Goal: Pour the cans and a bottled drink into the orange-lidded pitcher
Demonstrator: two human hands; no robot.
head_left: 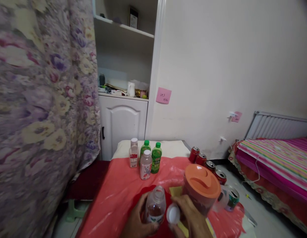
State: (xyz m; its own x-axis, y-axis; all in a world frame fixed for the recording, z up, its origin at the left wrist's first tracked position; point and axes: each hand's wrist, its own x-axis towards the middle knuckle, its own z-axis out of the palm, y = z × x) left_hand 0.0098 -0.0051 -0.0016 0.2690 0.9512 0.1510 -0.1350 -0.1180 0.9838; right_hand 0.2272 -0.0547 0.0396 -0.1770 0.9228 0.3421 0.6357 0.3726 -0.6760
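My left hand point(137, 219) is wrapped round a clear bottle point(155, 205), which stands upright with its mouth uncovered and some dark liquid low inside. Just right of it, my right hand point(189, 213) pinches a white cap point(173, 214), apart from the bottle. Beneath both hands lies a red round tray or plate point(140, 195), partly hidden. A pitcher with an orange lid point(202, 181) stands beside my right hand, on or near a yellow cloth point(176, 191).
Behind stand a white-capped bottle point(145, 167), another white-capped bottle point(134, 153) and two green bottles point(156, 158). Several cans point(200, 159) line the right edge of the red-covered table point(111, 188). A flowered curtain point(44, 99) hangs left; a bed point(279, 158) is right.
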